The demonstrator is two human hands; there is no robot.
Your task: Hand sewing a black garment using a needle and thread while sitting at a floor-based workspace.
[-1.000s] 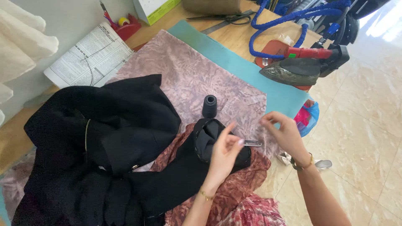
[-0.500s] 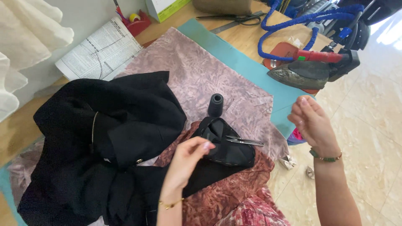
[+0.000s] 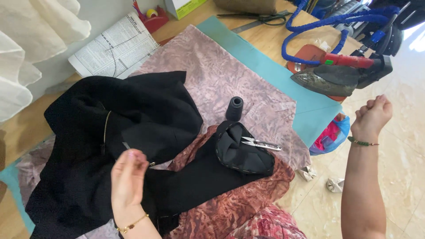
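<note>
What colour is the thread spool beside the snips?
Dark grey, nearly black: the thread spool shows in the head view.

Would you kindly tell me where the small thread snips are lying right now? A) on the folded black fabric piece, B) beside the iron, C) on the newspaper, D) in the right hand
A: the thread snips rest on the folded black fabric piece, apart from both hands.

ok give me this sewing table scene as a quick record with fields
left hand: left hand raised over the black garment, fingertips pinched together
right hand: right hand lifted off the table edge, closed in a fist, green bracelet at the wrist
on the fabric: thread snips lying on a black padded piece; dark thread spool upright beside it
surface: pink patterned cloth over a teal mat
right side: iron with blue hose
far edge: printed paper, scissors
</note>
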